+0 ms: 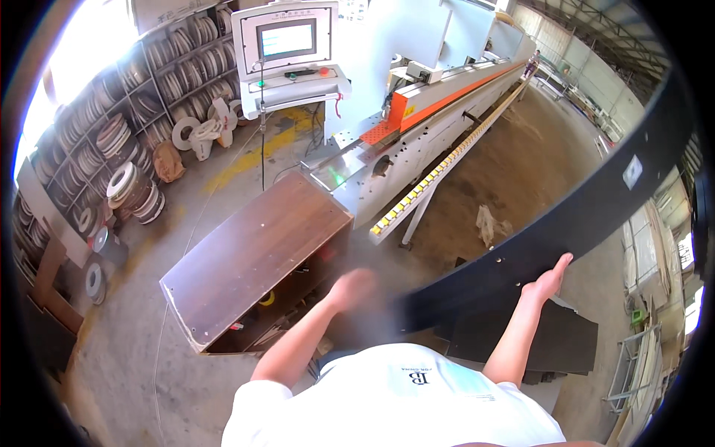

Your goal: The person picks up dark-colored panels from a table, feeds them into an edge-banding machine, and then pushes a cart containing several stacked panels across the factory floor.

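Right hand (548, 283) set against the near edge of a long dark panel (596, 200), its upper outline extended along that edge; contact appears clear, but how far the fingers close around the board cannot be told. Left hand (356, 289) motion-blurred, near the panel's left end; whether it is open, closed or gripping cannot be told. Panel lies in front of the body and to the right, running from just beside the left hand, past the right hand, to the upper right rim, bowed by the lens; a pale rectangular label (632, 173) sits on its face. Beneath the panel, near the right forearm: dark flat boards (555, 343). Left of the left hand: brown wooden cabinet (257, 249), open on the side toward the body, with a yellow ring-shaped item (267, 299) among the small things inside. Beyond the cabinet: long orange-and-grey panel-processing machine (454, 89), a support rail with a row of yellow rollers (436, 182) alongside, and a control console with a lit screen (287, 39). Crumpled translucent plastic (488, 225) on the concrete floor (447, 246). Far left: shelving rack filled with coils (175, 82).
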`<state>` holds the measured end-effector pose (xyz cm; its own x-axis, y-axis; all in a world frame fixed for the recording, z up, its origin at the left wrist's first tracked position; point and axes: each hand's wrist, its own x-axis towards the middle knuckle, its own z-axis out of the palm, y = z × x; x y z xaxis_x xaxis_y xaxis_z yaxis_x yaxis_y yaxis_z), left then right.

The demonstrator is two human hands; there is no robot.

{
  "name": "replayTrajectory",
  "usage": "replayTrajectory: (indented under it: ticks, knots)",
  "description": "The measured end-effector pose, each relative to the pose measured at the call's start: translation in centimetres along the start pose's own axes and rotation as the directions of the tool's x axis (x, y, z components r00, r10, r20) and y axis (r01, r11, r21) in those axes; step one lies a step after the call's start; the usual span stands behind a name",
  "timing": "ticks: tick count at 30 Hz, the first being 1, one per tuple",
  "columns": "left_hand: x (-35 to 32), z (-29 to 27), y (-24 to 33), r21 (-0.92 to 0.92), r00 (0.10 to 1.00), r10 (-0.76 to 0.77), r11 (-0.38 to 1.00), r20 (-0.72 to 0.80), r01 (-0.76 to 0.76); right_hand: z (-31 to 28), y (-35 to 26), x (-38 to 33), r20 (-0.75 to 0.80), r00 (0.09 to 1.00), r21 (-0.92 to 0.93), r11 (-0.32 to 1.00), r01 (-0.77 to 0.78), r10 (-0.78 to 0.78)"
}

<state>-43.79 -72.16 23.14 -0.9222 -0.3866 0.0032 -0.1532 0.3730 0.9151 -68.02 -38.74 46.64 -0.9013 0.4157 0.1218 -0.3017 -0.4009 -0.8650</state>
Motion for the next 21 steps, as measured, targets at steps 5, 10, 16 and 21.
replayTrajectory:
  ticks: [5,10,16,21]
  knots:
    - [4.3,-7.8,17.5,-0.375,0.939,0.343,0.873,0.020,-0.311,4.3,3.3,-4.0,0.265,0.960,0.015,0.996,0.084,-0.085]
    - [3.4,-12.9,23.1,-0.828,0.888,0.460,0.505,0.018,-0.245,6.1,8.6,-9.2,0.599,0.801,-0.218,0.957,0.191,-0.023]
    - [-1.6,-13.7,7.6,-0.735,0.997,-0.029,0.677,-0.072,-0.033,11.2,12.4,-16.2,0.938,0.346,-0.277,0.639,0.718,0.019]
    - [-6.7,-10.2,2.3,-0.889,0.880,-0.447,0.452,-0.160,0.068,16.6,17.4,-17.7,0.964,-0.037,-0.104,0.506,0.856,0.262]
